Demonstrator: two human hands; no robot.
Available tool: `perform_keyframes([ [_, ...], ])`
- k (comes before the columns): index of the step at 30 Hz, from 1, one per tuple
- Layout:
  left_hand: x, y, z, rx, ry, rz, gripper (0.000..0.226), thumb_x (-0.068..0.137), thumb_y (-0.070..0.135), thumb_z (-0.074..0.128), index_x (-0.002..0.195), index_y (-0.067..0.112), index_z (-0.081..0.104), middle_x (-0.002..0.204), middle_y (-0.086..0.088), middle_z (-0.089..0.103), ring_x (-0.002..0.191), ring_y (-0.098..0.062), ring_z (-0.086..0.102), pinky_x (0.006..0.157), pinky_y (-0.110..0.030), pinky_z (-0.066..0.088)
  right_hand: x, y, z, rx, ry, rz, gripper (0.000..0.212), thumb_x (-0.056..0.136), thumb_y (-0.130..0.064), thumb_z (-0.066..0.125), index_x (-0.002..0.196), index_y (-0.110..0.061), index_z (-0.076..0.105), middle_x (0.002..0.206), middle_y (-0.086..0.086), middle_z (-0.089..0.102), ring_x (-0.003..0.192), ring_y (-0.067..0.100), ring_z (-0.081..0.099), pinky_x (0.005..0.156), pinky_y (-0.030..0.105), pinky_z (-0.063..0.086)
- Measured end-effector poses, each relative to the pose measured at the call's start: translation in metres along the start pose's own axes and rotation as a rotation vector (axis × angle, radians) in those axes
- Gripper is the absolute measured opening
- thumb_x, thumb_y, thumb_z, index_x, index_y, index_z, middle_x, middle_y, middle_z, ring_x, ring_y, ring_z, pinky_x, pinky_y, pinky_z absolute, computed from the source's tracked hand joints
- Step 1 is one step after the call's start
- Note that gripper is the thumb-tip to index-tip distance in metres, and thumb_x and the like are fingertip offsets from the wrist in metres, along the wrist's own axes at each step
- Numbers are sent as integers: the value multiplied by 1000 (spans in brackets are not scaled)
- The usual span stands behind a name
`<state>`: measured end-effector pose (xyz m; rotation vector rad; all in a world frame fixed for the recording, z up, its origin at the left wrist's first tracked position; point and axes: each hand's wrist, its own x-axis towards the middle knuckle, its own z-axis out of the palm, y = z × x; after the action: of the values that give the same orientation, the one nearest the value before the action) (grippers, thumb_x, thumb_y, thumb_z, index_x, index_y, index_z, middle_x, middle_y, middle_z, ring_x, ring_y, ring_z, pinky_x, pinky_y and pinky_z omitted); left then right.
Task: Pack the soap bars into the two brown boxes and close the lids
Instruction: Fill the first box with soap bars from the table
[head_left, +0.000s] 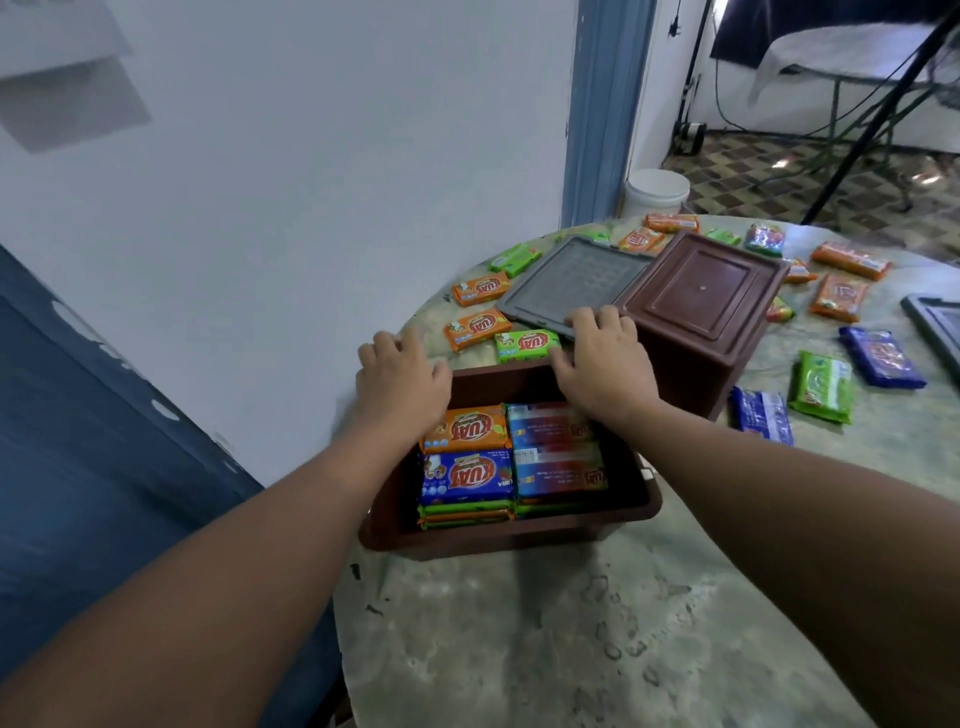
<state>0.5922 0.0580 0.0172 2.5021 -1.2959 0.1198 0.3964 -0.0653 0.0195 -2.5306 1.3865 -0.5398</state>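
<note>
Resting both open grips on brown box (509, 535) rim; mottled round table (571, 634), white wall (311, 182).

Brown boxes (511, 530): two. Lids (569, 283): two. Hands (400, 384): two. Loose soap bars (478, 328) on table: about seventeen.

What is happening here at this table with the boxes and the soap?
A person is packing soap bars. Both hands, left hand and right hand, rest on the far rim of the near brown box, which is open and already holds stacked soap bars. The second brown box seems to be lying on its side. A grey lid lies flat behind, and loose bars are scattered on the table.
</note>
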Motion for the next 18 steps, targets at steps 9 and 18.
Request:
perform_keyframes([
  [9, 61, 30, 11, -144, -178, 114, 17, 98, 29, 54, 87, 20, 64, 88, 2, 64, 84, -19, 60, 69, -37, 51, 59, 0, 12, 215, -187, 10, 15, 96, -32, 64, 106, -21, 63, 104, 1, 67, 95, 22, 62, 78, 34, 50],
  [18, 142, 23, 69, -88, -340, 142, 9, 91, 29, 67, 91, 21, 66, 99, 0, 67, 91, -21, 63, 80, -40, 55, 115, 12, 42, 193, -369, 133, 24, 86, -35, 80, 105, -26, 69, 111, 1, 69, 98, 21, 64, 85, 32, 53],
])
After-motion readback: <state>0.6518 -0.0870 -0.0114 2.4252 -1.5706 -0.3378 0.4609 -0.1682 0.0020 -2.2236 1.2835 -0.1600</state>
